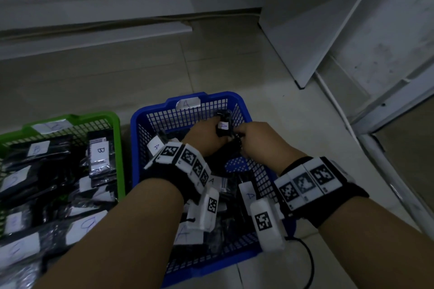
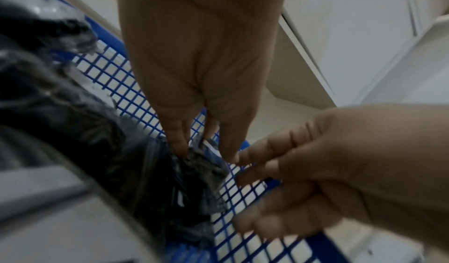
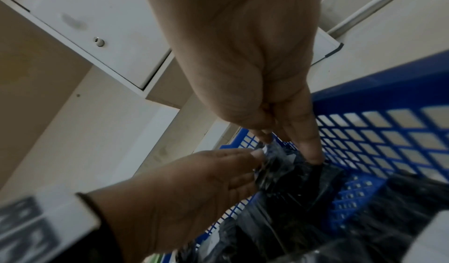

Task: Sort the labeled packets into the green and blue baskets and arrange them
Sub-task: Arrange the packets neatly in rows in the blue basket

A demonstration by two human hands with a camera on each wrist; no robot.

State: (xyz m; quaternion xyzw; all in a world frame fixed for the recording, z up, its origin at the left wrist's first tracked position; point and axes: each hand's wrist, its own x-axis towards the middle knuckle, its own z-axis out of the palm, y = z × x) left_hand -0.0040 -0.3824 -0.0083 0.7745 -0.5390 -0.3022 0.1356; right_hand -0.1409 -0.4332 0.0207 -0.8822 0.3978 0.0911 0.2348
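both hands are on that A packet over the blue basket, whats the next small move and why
Probably lower the A packet upright against the far wall of the blue basket and let go. Left hand and right hand both pinch it above the basket tagged A, and bare mesh floor shows just below.

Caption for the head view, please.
Both hands, left and right, hold an A-labeled packet upright inside the blue basket.

Both forearms reach forward side by side, each wrist banded. The left hand (image 1: 203, 135) and right hand (image 1: 257, 139) nearly meet, fingertips (image 2: 181, 148) pinched downward.
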